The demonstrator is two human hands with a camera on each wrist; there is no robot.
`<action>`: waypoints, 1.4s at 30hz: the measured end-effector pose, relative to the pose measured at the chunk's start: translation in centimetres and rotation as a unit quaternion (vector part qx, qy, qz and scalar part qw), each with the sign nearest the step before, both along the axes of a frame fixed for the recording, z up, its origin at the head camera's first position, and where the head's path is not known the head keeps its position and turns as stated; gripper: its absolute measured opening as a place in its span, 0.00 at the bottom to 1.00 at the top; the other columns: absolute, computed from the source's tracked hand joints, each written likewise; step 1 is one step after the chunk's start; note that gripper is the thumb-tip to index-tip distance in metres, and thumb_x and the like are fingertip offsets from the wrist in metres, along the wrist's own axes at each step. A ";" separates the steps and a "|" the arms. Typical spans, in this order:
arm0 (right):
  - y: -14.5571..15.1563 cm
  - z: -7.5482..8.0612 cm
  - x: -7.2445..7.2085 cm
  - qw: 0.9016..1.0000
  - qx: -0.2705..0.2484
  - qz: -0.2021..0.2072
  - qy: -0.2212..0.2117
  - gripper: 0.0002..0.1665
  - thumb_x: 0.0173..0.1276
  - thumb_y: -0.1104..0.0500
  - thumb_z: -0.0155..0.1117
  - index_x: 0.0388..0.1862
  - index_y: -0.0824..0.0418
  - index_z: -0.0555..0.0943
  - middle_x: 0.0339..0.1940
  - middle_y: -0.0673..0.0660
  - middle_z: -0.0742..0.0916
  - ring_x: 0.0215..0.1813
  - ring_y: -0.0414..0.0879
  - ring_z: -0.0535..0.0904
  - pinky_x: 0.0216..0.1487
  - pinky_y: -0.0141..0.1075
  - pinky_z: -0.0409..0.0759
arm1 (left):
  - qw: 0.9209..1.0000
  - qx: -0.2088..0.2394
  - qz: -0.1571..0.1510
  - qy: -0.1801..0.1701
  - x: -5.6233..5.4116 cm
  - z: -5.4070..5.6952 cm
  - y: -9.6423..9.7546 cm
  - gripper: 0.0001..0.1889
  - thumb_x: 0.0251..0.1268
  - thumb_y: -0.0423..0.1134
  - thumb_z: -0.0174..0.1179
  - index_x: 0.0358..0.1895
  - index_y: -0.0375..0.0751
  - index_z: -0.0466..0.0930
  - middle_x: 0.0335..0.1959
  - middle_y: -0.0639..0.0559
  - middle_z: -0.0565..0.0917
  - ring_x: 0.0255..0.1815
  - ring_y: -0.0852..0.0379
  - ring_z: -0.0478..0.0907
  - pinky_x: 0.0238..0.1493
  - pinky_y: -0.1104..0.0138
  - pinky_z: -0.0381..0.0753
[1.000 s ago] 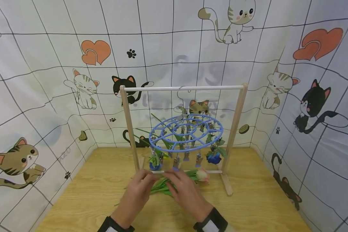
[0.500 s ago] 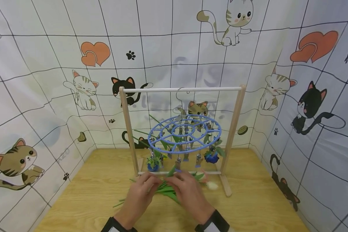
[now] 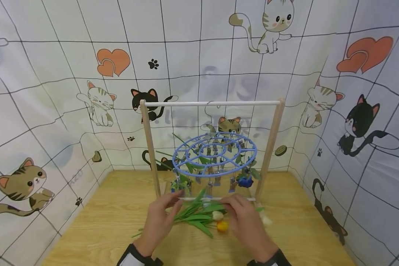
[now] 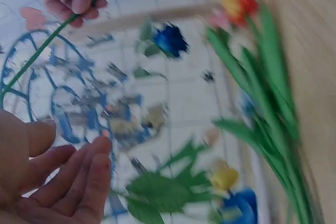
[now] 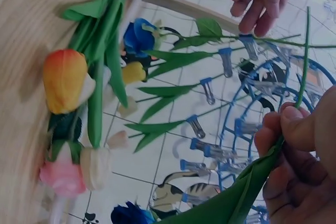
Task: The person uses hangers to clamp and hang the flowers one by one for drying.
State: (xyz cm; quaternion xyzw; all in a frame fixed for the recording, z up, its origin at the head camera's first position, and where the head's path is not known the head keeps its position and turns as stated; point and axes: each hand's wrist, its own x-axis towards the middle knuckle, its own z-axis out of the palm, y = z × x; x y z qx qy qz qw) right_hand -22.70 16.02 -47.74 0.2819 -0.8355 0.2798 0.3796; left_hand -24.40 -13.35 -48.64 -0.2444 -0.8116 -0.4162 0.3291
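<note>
My right hand (image 3: 249,221) pinches a tulip by its green stem (image 5: 304,72) between thumb and fingers. A broad leaf (image 5: 231,198) runs down from the grip, and a blurred whitish bloom (image 3: 266,220) shows just right of the hand in the head view. My left hand (image 3: 161,218) is empty, its fingers loosely bent and apart near the stem's thin end. Between the hands, on the table, lies a bunch of tulips (image 3: 194,216) with an orange-yellow bloom (image 3: 222,226) and a white one (image 3: 217,215); the right wrist view also shows a pink bloom (image 5: 63,176).
Behind the hands a round blue clip hanger (image 3: 214,173) hangs from a wooden rack (image 3: 274,144) with a white bar (image 3: 186,104). Several clips hold flowers head down, among them a blue rose (image 3: 245,181). A cat-print curtain (image 3: 186,44) surrounds the wooden table (image 3: 306,218).
My hands were close together at the stem. The right hand has moved right with the tulip, and the left has parted its fingers, baring the orange-yellow and white blooms between them.
</note>
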 end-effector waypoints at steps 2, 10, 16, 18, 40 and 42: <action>0.4 0.4 0.3 1.000 -0.009 0.005 0.001 0.22 0.71 0.78 0.80 0.52 0.53 0.90 0.47 0.46 0.91 0.48 0.39 0.90 0.51 0.25 0.89 | 0.999 0.009 -0.011 -0.028 0.0 0.8 0.9 0.14 0.80 0.25 0.73 0.63 0.37 0.92 0.54 0.44 0.98 0.50 0.52 0.98 0.54 0.63 0.98; 1.1 2.0 0.8 0.995 -0.059 0.075 0.016 0.26 0.75 0.79 0.75 0.63 0.57 0.90 0.49 0.53 0.93 0.41 0.37 0.86 0.43 0.21 0.80 | 0.996 0.040 0.005 -0.078 -0.3 2.6 2.6 0.06 0.89 0.31 0.67 0.55 0.40 0.93 0.50 0.47 0.99 0.51 0.49 0.98 0.55 0.58 0.99; 1.3 3.1 0.4 0.993 -0.092 0.074 0.025 0.25 0.71 0.78 0.80 0.61 0.57 0.91 0.46 0.50 0.93 0.39 0.37 0.84 0.43 0.22 0.81 | 0.992 0.062 0.008 -0.107 -0.8 3.5 3.3 0.09 0.93 0.39 0.64 0.56 0.45 0.95 0.45 0.50 0.99 0.45 0.54 0.97 0.47 0.67 0.96; 1.3 3.4 0.3 0.991 -0.103 0.075 0.032 0.24 0.70 0.77 0.81 0.58 0.58 0.91 0.45 0.50 0.94 0.39 0.37 0.85 0.43 0.22 0.83 | 0.990 0.078 0.006 -0.120 -1.0 3.7 3.4 0.10 0.94 0.40 0.64 0.55 0.45 0.96 0.44 0.49 0.99 0.45 0.51 0.97 0.45 0.69 0.94; -0.2 5.1 0.9 0.961 -0.216 0.158 -0.063 0.17 0.77 0.74 0.79 0.52 0.53 0.93 0.46 0.57 0.94 0.47 0.43 0.93 0.51 0.28 0.93 | 0.968 0.125 -0.013 -0.219 -1.8 5.5 3.3 0.16 0.93 0.40 0.64 0.49 0.31 0.97 0.49 0.36 0.98 0.24 0.69 0.77 0.23 0.74 0.67; -0.5 5.1 0.9 0.962 -0.217 0.152 -0.064 0.18 0.76 0.74 0.79 0.52 0.51 0.93 0.46 0.54 0.95 0.48 0.41 0.93 0.52 0.28 0.92 | 0.967 0.121 -0.020 -0.225 -1.7 5.6 3.3 0.15 0.92 0.40 0.66 0.52 0.32 0.97 0.53 0.40 0.99 0.36 0.63 0.90 0.32 0.74 0.79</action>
